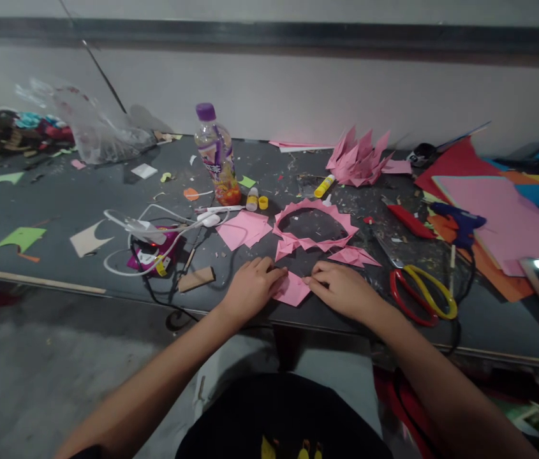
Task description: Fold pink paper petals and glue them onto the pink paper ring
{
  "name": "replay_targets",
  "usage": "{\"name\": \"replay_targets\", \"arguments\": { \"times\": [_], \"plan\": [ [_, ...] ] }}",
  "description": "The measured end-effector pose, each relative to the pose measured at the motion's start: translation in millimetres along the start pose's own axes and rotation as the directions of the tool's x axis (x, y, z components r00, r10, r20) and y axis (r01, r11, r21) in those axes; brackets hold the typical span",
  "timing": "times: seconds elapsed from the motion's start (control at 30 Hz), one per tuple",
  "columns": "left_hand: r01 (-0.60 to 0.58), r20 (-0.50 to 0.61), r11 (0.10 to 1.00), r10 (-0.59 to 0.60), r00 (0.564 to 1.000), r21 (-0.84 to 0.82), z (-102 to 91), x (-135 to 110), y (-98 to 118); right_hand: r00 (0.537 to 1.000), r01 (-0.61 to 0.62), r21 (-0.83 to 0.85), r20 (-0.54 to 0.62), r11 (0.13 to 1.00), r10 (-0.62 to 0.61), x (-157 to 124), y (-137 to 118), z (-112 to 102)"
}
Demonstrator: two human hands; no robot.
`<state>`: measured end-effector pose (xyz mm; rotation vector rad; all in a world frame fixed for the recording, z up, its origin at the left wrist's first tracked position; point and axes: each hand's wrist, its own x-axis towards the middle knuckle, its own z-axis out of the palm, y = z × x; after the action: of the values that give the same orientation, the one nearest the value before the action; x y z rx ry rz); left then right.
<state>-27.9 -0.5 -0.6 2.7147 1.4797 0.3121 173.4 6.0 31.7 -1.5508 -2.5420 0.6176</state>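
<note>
Pinning a small pink paper (292,292) near the front edge of the bench (63,194), the two hands come at it from opposite sides, probably so that it cannot slide or twist. The left hand (252,287) is half curled, its thumb laid on the paper's left side; whether it pinches or only presses, I cannot tell. The right hand (340,287) is mostly closed, fingertips drawn together on the paper's right corner, seemingly nipping it. Both wrists cross the bench's front edge, which may help to steady them.

Just behind the paper, toward the bench's back edge, lie a pointed pink ring (317,244) and, to its right, a folded pink piece (354,256); loose pink squares (243,229) sit left of the ring. All seem placed within easy reach. The scissors (395,290) rest right of the right hand, handles toward the front edge, perhaps for quick picking up. Farther right is a blue glue gun (465,223), partly over the coloured sheets (499,217). A spiky pink paper flower (358,159) stands by the back edge, likely out of the way of the hands.
</note>
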Motion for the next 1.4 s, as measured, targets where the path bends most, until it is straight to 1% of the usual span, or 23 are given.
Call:
{"name": "replay_targets", "arguments": {
  "times": [0.07,0.13,0.2,0.27,0.33,0.4,0.43,0.5,0.53,0.63,0.7,0.77,0.83,0.9,0.97,1.03,1.1,1.2,1.27,1.4],
  "plan": [
    [0.001,-0.038,1.000,-0.002,0.999,-0.020,2.5,-1,0,0.998,0.009,0.131,-0.070,0.991,0.000,-4,7,2],
    [0.011,-0.075,1.000,-0.013,0.997,-0.024,4.2,-2,0,0.982,-0.037,0.243,-0.171,0.969,0.080,-8,10,7],
    [0.024,-0.121,0.999,-0.028,0.992,-0.029,5.3,-4,1,0.960,-0.106,0.298,-0.219,0.949,0.177,-11,9,13],
    [-0.010,-0.170,0.999,0.002,0.986,-0.047,6.2,-6,1,0.953,-0.150,0.274,-0.217,0.950,0.213,-13,4,20],
    [-0.104,-0.190,0.992,0.090,0.978,-0.068,6.8,-7,1,0.954,-0.172,0.213,-0.207,0.962,0.216,-12,-3,26],
    [-0.181,-0.163,0.980,0.165,0.973,-0.086,6.8,-9,0,0.954,-0.184,0.169,-0.207,0.968,0.217,-9,-8,29],
    [-0.193,-0.139,0.977,0.179,0.974,-0.094,6.5,-9,0,0.955,-0.185,0.154,-0.205,0.971,0.215,-7,-10,29],
    [-0.173,-0.103,0.979,0.162,0.981,-0.112,4.8,-9,2,0.957,-0.180,0.126,-0.206,0.975,0.204,-3,-11,29],
    [-0.154,-0.101,0.980,0.142,0.985,-0.124,3.6,-8,3,0.958,-0.173,0.108,-0.210,0.979,0.193,0,-11,29],
    [-0.096,-0.155,0.982,0.071,0.985,-0.163,-0.4,0,5,0.968,-0.099,0.020,-0.232,0.995,0.101,7,-8,27],
    [-0.088,-0.170,0.981,0.058,0.984,-0.175,-2.1,9,6,0.968,-0.040,-0.057,-0.248,0.998,0.025,10,-6,25],
    [-0.107,-0.124,0.981,0.087,0.988,-0.164,-2.6,17,5,0.963,-0.007,-0.101,-0.269,0.995,-0.021,11,-3,24],
    [-0.122,-0.052,0.982,0.116,0.992,-0.142,-2.4,23,4,0.949,0.000,-0.089,-0.314,0.996,-0.028,7,0,24],
    [-0.118,-0.009,0.987,0.118,0.993,-0.110,-2.5,26,4,0.923,-0.013,-0.037,-0.385,0.999,-0.002,-2,2,26],
    [-0.117,0.003,0.991,0.117,0.993,-0.064,-3.9,26,7,0.893,-0.039,0.012,-0.449,0.999,0.040,-13,3,30],
    [-0.139,0.015,0.990,0.140,0.990,-0.012,-6.2,25,10,0.875,-0.080,0.044,-0.475,0.996,0.091,-22,0,36],
    [-0.184,0.022,0.983,0.183,0.983,0.030,-8.4,25,13,0.872,-0.138,0.057,-0.467,0.989,0.149,-28,-4,41],
    [-0.262,0.012,0.964,0.261,0.965,0.056,-9.3,27,17,0.868,-0.215,0.065,-0.445,0.974,0.222,-29,-9,46],
    [-0.310,0.018,0.950,0.309,0.951,0.050,-8.7,30,19,0.872,-0.223,0.078,-0.430,0.972,0.235,-27,-9,46],
    [-0.376,0.084,0.925,0.371,0.925,0.048,-9.0,39,22,0.900,-0.188,0.101,-0.380,0.977,0.212,-22,-4,43]
  ]
}}
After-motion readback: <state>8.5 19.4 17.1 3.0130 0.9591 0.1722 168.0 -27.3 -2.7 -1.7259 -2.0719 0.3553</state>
